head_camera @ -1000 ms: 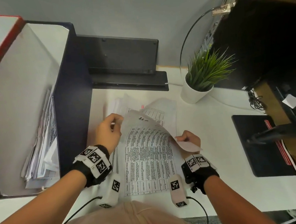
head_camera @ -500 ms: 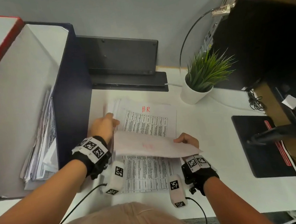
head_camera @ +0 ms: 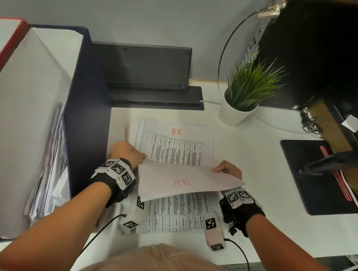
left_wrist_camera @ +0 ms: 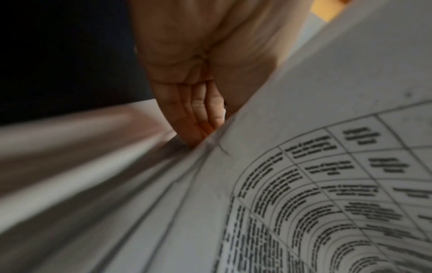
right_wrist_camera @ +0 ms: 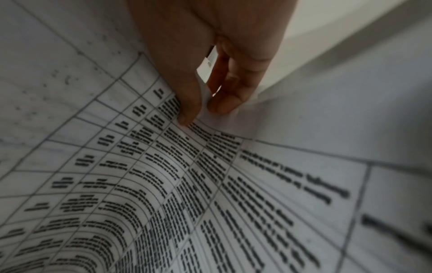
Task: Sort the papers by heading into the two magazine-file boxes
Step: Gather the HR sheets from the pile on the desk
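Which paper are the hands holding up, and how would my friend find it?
Start at the tall dark blue file box on the left of the white desk; beside it lies a stack of printed sheets. Just above that stack, the left hand and right hand hold one lifted sheet. Only this one shows its blank back, red letters showing through.

Red "H.R" heads the stack's top sheet (head_camera: 181, 148); the lifted sheet (head_camera: 185, 182) shows it reversed.

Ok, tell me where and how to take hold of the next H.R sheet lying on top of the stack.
Pinch the H.R sheet at its right edge, coming in from the right. That edge lies bare on the desk; the left edge sits beside the navy file box, and the lifted sheet covers the near part.
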Motion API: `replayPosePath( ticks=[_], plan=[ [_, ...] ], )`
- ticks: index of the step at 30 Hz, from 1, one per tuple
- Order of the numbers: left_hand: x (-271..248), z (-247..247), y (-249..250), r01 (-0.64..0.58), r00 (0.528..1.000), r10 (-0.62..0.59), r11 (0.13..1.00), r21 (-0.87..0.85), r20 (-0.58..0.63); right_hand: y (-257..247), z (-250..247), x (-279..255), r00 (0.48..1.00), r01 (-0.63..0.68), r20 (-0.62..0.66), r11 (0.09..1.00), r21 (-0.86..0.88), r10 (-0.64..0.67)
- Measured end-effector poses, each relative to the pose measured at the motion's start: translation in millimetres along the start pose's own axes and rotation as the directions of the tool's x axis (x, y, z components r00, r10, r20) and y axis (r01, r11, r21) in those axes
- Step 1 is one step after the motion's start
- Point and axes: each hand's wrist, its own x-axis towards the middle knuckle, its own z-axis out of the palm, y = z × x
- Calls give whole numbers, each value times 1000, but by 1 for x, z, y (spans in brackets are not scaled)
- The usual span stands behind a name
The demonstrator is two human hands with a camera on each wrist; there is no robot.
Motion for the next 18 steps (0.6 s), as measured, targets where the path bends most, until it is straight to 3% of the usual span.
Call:
replayPosePath(
  ticks=[2, 5, 9, 12, 15, 18],
  plan=[
    [1, 1, -1, -23, 1000, 23, 1000, 19, 14, -3, -2, 3, 1000, 2, -3, 999, -45, -2],
    [0, 0, 0, -52, 998, 51, 998, 26, 33, -3, -4, 6, 999, -30, -23, 990, 137, 34],
    [-4, -2, 1, -83, 995, 81, 996, 37, 57, 0, -3, 7, 996, -68, -43, 979, 194, 77],
    [-8, -2, 2, -113, 993, 111, 993, 39, 42, -2, -4, 8, 994, -93, -48, 989, 116, 99],
    [-15, 1, 0, -141, 990, 142, 989, 41, -22, -6, -5, 7, 996, -75, -63, 992, -99, 70],
    [-20, 5, -3, -221, 972, 222, 975, 17, -82, -5, -3, 6, 999, -24, -46, 996, -87, 20]
  ],
)
